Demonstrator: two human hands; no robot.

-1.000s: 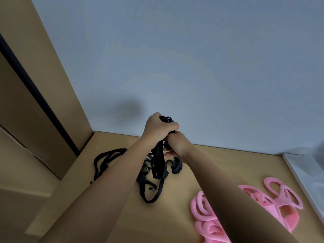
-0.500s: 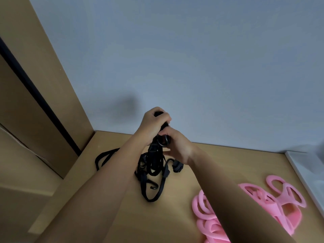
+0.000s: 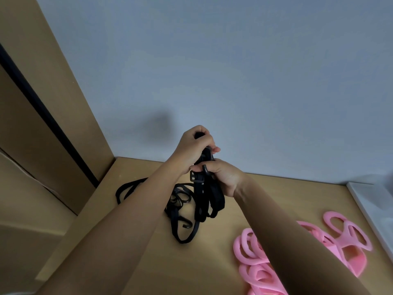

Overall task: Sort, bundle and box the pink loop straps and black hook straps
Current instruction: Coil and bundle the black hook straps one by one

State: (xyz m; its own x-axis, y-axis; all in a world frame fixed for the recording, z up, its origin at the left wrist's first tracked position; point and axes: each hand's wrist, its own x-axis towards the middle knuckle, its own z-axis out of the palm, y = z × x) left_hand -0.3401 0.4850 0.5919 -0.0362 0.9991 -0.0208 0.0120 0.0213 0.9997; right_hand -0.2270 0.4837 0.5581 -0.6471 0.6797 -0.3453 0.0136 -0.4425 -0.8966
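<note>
Both of our hands are working above the far-left part of the table (image 3: 212, 267). Our left hand (image 3: 191, 150) is gripping the top of a bunch of black hook straps (image 3: 217, 199), its fingers (image 3: 207, 143) curling tight around it. Our right hand (image 3: 225, 177) is clamping the same bunch just below, its fingers (image 3: 209, 167) wrapping round the webbing. The two hands are touching. The bunch is hanging from them in folded loops, its lower end coming close to the table.

More loose black straps (image 3: 180, 201) are lying tangled on the table beside our left forearm, one loop trailing off to the left. The pink loop straps (image 3: 251, 250) are lying in a heap on the table to the right, well apart from the black ones and partly hidden by our right forearm. We are also seeing a white edge (image 3: 365, 209) at the far right and a grey wall (image 3: 234, 81) behind the table.
</note>
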